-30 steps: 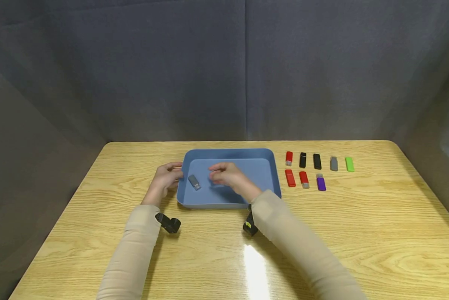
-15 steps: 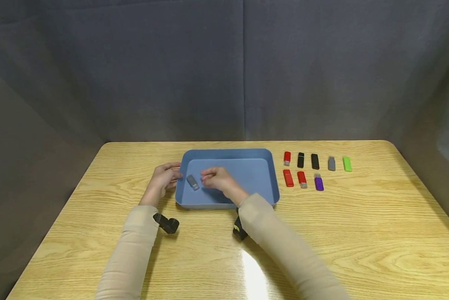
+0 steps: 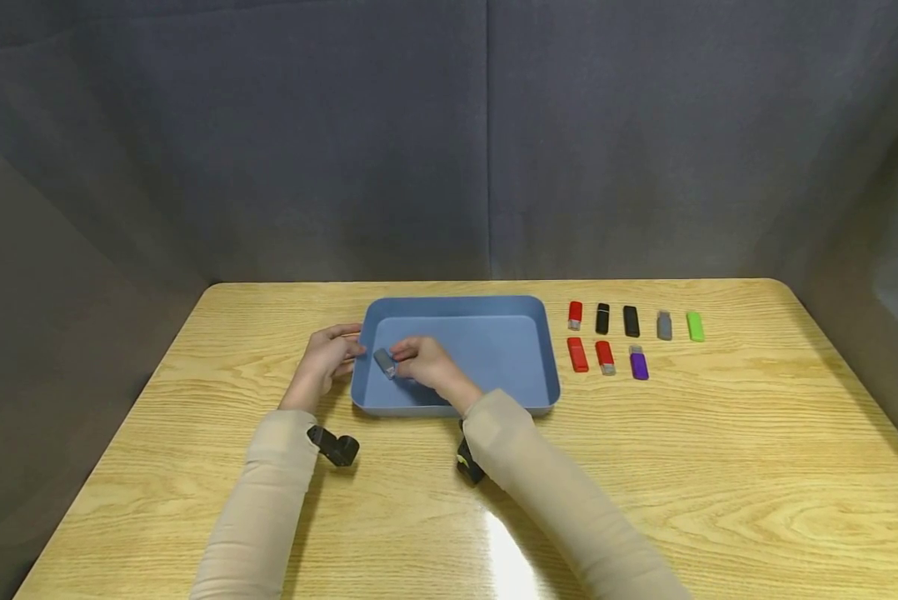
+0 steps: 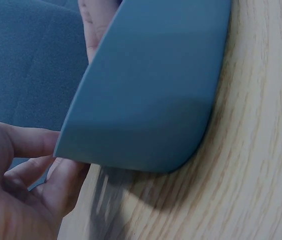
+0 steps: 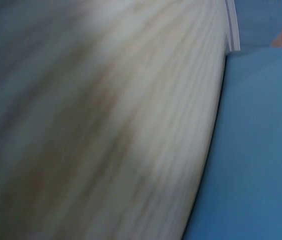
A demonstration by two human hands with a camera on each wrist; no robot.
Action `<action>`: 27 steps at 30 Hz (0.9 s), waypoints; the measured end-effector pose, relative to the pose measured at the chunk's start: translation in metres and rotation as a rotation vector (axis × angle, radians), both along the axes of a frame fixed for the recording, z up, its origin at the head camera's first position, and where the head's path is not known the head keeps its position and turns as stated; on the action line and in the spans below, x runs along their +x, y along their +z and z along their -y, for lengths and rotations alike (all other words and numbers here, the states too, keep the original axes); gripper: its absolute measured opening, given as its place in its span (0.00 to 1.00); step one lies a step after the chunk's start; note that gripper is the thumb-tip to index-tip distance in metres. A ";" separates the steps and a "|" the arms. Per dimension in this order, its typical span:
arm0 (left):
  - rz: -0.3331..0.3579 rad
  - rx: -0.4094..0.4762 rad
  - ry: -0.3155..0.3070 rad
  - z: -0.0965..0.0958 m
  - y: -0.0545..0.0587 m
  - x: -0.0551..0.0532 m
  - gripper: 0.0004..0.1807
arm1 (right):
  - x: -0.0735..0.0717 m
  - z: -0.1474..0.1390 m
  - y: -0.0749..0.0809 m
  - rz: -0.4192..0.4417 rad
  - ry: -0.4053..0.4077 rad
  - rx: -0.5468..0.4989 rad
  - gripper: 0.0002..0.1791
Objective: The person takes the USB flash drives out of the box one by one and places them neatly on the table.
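Note:
A grey USB stick (image 3: 383,362) lies tilted in the left part of a blue tray (image 3: 456,307). My right hand (image 3: 428,365) is inside the tray at the stick's right side, thumb and fingers apart, fingertips at or very near it; I see no closed grip. My left hand (image 3: 325,358) holds the tray's left wall, thumb at the rim and fingers outside. In the left wrist view, the left thumb (image 4: 33,141) meets the rim of the tray (image 4: 146,90). The right wrist view shows the outer tray wall (image 5: 253,140); the right fingers are hidden there.
Right of the tray, several USB sticks lie in two rows on the wooden table (image 3: 719,467): red (image 3: 575,315), black (image 3: 602,318), grey (image 3: 665,325) and green (image 3: 695,327) behind, red and purple (image 3: 639,363) in front. A dark curtain (image 3: 344,167) hangs behind.
My right hand has moved left across the tray to the grey USB stick. The left hand stays at the tray's left wall, and the stick still lies in the same place.

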State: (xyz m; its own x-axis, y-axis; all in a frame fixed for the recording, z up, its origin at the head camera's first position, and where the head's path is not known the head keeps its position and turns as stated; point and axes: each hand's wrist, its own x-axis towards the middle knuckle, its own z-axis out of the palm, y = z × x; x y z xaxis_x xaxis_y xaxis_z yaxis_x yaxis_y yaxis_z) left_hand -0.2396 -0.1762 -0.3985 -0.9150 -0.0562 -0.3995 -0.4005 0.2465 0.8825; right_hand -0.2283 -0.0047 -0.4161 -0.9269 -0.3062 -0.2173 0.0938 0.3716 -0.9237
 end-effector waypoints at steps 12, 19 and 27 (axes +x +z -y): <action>0.005 -0.023 -0.009 -0.001 0.000 -0.001 0.28 | 0.003 0.013 0.001 -0.094 0.043 0.134 0.18; 0.001 -0.036 -0.006 0.000 0.001 0.000 0.28 | 0.003 0.015 -0.001 0.000 0.033 0.032 0.20; 0.000 -0.037 -0.006 0.000 0.001 0.000 0.28 | 0.000 0.014 -0.004 0.131 -0.021 -0.149 0.22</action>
